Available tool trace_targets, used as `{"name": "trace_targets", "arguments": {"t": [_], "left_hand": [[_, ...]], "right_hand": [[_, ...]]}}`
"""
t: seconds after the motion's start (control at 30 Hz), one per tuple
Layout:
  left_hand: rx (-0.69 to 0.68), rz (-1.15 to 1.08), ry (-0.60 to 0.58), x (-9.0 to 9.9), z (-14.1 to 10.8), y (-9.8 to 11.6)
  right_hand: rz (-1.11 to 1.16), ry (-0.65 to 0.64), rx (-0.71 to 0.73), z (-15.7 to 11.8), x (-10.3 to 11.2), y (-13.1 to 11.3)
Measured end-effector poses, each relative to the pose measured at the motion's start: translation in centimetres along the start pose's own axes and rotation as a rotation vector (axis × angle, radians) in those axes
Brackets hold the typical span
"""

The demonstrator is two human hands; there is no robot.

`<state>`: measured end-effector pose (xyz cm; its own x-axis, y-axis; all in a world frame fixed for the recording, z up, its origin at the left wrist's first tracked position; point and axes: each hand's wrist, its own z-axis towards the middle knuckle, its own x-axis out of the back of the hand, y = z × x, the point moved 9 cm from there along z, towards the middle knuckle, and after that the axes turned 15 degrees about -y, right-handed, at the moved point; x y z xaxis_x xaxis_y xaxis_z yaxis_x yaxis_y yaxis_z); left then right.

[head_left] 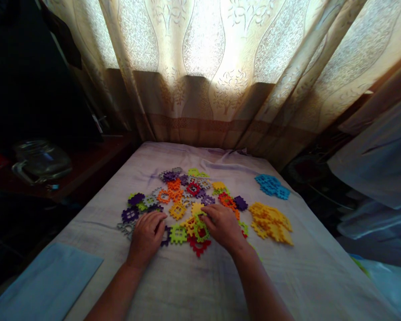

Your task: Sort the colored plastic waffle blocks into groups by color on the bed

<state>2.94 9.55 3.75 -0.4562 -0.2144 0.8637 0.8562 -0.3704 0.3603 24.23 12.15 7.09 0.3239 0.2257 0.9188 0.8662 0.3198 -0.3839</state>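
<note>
Many notched plastic tiles in mixed colours lie in a loose pile on the bed-like sheeted surface. My right hand [223, 226] is at the near right part of the pile, thumb and fingers closed at the edge of a yellow tile [197, 208]. Below those fingers lies a lime green tile [200, 229], with a red tile [198, 246] nearer to me. My left hand [147, 235] rests on the pile's left side, thumb apart from its loosely bent fingers, with no tile visible in it. Beside it are a purple tile [130, 215] and a lime green window tile [178, 234].
To the right sit a heap of yellow tiles [272, 223] and a smaller heap of blue tiles [272, 186]. A light blue folded cloth [47, 281] lies at the near left. A glass jug [42, 160] stands on a dark side table; a patterned curtain [203, 98] hangs behind.
</note>
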Motion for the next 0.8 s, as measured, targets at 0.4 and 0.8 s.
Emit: {"name": "trace_targets", "arguments": {"t": [0.4,0.8], "left_hand": [[-0.023,0.002,0.013,0.1,0.0,0.2],[-0.019,-0.005,-0.004,0.0,0.0,0.2]], "right_hand": [[-0.171,-0.191,-0.086,-1.1,-1.4,-0.5],[-0.159,-0.105,-0.056,-0.1,-2.2,-0.6]]}}
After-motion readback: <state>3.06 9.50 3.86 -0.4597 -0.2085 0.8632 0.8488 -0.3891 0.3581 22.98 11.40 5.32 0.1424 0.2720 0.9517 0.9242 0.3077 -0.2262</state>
